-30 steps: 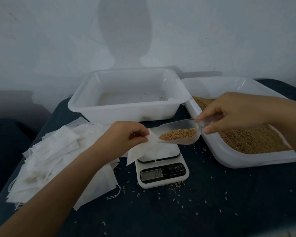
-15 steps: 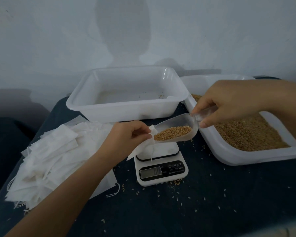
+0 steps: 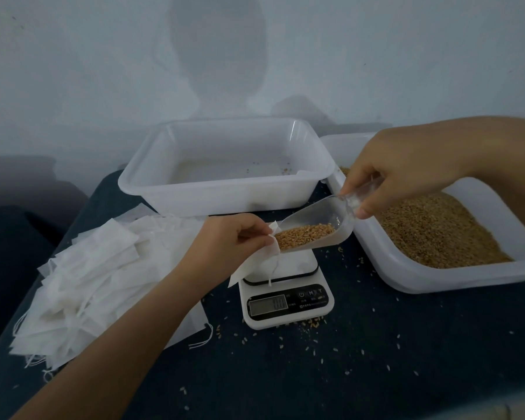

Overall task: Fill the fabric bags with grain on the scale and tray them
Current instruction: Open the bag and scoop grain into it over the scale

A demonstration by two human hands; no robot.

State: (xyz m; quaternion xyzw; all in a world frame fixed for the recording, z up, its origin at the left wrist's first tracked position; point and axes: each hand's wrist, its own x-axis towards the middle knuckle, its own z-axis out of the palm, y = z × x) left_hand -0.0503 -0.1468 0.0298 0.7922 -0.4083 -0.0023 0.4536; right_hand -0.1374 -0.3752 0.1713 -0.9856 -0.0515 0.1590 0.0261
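On the dark surface (image 3: 376, 374), a grain-filled tub (image 3: 437, 280) flanks an empty tray (image 3: 194, 195) above the scale (image 3: 285, 310), where the right hand (image 3: 406, 165) grips a tilted scoop (image 3: 315, 231) at the fabric bag (image 3: 255, 262) pinched open by the left hand (image 3: 228, 241).

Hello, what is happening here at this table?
A person is filling a small fabric bag with grain over a kitchen scale. The left hand holds the bag open, and the right hand tips a clear scoop of grain at its mouth. Empty bags lie piled on the left. The white tray behind holds no bags yet.
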